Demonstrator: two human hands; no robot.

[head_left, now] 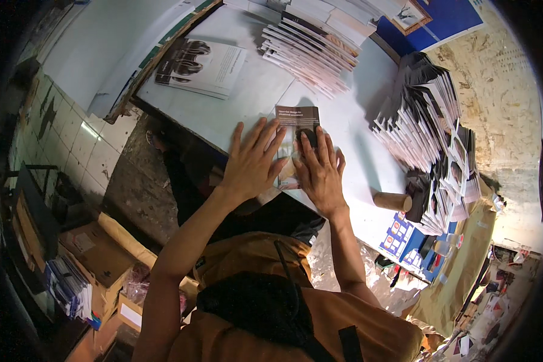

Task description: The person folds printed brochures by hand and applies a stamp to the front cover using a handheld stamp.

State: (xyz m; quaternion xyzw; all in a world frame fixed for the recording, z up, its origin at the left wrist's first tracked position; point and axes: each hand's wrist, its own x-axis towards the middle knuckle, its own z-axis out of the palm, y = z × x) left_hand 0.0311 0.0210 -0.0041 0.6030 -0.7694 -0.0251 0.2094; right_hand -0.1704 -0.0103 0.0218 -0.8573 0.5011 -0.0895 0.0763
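A narrow folded leaflet (297, 116) with a dark brown top band lies on the white tabletop (256, 102) close to its front edge. Across its left side rests my left hand (254, 158), fingers stretched out and slightly spread. My right hand (321, 172) lies flat over its right side, with fingertips near a dark printed patch. Both hands press on the paper without gripping it, and they cover much of its middle. Beyond them stands a stack of folded leaflets (311, 51), fanned in a leaning row.
At the far left of the table are flat printed sheets (202, 66). Large piles of folded leaflets (416, 117) lean along the right side, beside a brown cardboard tube (393, 201). Blue-and-white printed sheets (398, 235) lie at the right front edge. Cardboard boxes (99, 250) stand low at left.
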